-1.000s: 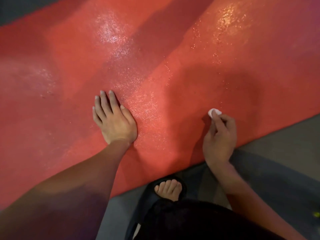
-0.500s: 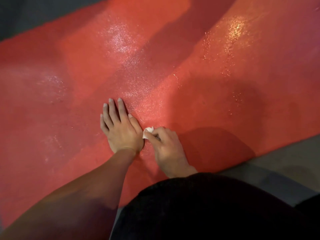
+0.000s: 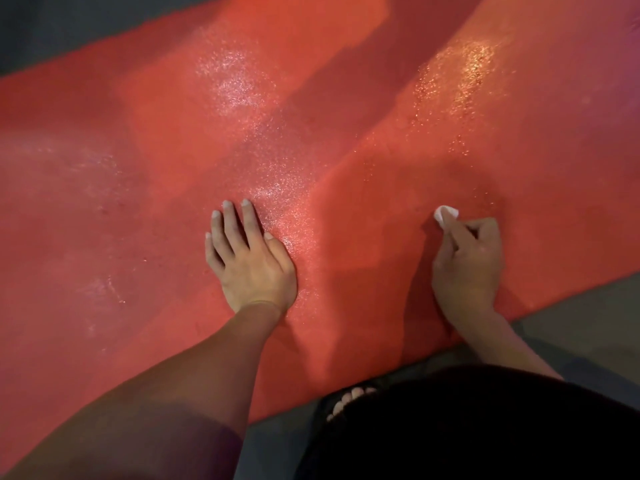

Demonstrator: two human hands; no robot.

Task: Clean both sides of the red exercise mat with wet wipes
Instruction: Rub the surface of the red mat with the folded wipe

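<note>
Grey floor [image 3: 588, 327] under red mat [image 3: 346, 140]. Left hand [image 3: 251, 258] flat, bracing; right hand [image 3: 467, 261] pinching wet wipe [image 3: 446, 213] at 3 o'clock. Overlap strokes, press evenly.

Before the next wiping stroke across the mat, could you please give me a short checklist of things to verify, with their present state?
1. Wet wipe gripped: ok, pinched in the right hand.
2. Wipe touching the red mat: cannot tell, only its tip shows past the fingers.
3. Mat held steady: ok, the left hand lies flat on it, fingers straight.
4. Stroke path free: ok, bare mat lies between the hands.
5. Wipe still moist and clean: cannot tell.
</note>
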